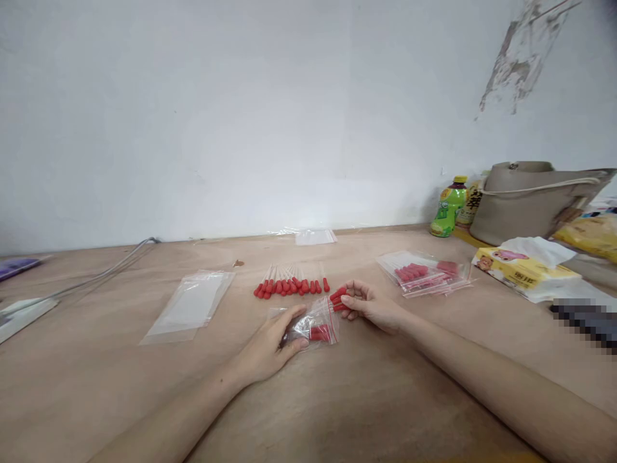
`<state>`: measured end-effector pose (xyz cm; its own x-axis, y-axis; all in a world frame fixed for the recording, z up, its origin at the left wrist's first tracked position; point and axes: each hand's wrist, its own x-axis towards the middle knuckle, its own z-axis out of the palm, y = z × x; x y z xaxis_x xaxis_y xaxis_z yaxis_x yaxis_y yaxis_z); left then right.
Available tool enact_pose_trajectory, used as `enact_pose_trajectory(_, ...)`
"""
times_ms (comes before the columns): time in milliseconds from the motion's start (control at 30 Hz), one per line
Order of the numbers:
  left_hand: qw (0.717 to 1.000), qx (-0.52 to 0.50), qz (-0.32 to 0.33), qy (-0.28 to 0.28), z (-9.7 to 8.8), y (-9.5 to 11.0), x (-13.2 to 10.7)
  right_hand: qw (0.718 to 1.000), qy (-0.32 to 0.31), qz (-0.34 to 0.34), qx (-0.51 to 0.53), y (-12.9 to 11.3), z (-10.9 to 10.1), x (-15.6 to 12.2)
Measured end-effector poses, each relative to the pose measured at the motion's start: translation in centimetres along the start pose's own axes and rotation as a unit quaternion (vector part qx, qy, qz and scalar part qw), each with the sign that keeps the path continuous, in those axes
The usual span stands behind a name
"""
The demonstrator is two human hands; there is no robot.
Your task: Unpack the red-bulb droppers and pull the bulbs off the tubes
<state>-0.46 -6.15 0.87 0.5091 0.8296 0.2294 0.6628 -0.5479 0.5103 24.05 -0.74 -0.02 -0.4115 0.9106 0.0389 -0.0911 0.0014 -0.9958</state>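
My left hand [270, 347] is curled around a clear zip bag [313, 315], thumb along its near side. Inside the bag lie droppers with red rubber bulbs [320, 332]. At the bag's red-lined mouth, my right hand [369, 305] pinches a few red-bulbed droppers [338, 297], whose thin stems point left into the bag. Just beyond the hands, a row of loose droppers [289, 285] rests on the table, bulbs toward me and clear stems toward the wall.
Flat clear bags [190, 305] lie at left, and another bag [315, 237] near the wall. Filled bags [424, 273] are piled at right. Beyond them stand a tissue box [523, 270], a green bottle [449, 207] and a beige handbag [515, 199]. A grey cable [110, 273] crosses the left side.
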Motion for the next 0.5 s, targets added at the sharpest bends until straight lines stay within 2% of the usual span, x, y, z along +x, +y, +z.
enact_pose_trajectory(133,1.0,-0.003,-0.008,-0.007,-0.1,0.2,0.1,0.999,0.016,0.005,0.031,-1.2,-2.1,0.4)
enact_pose_trajectory(300,1.0,-0.006,-0.007,-0.011,-0.2,0.4,0.2,0.994,0.095,-0.058,0.008,-4.8,-5.6,0.7)
enact_pose_trajectory(400,1.0,-0.005,-0.006,-0.011,-0.2,0.3,0.2,0.973,0.156,-0.168,-0.028,-6.2,-6.0,1.5)
enact_pose_trajectory(500,1.0,-0.001,-0.001,-0.006,-0.1,0.2,0.2,0.935,0.176,-0.282,-0.123,-5.5,-4.1,2.8)
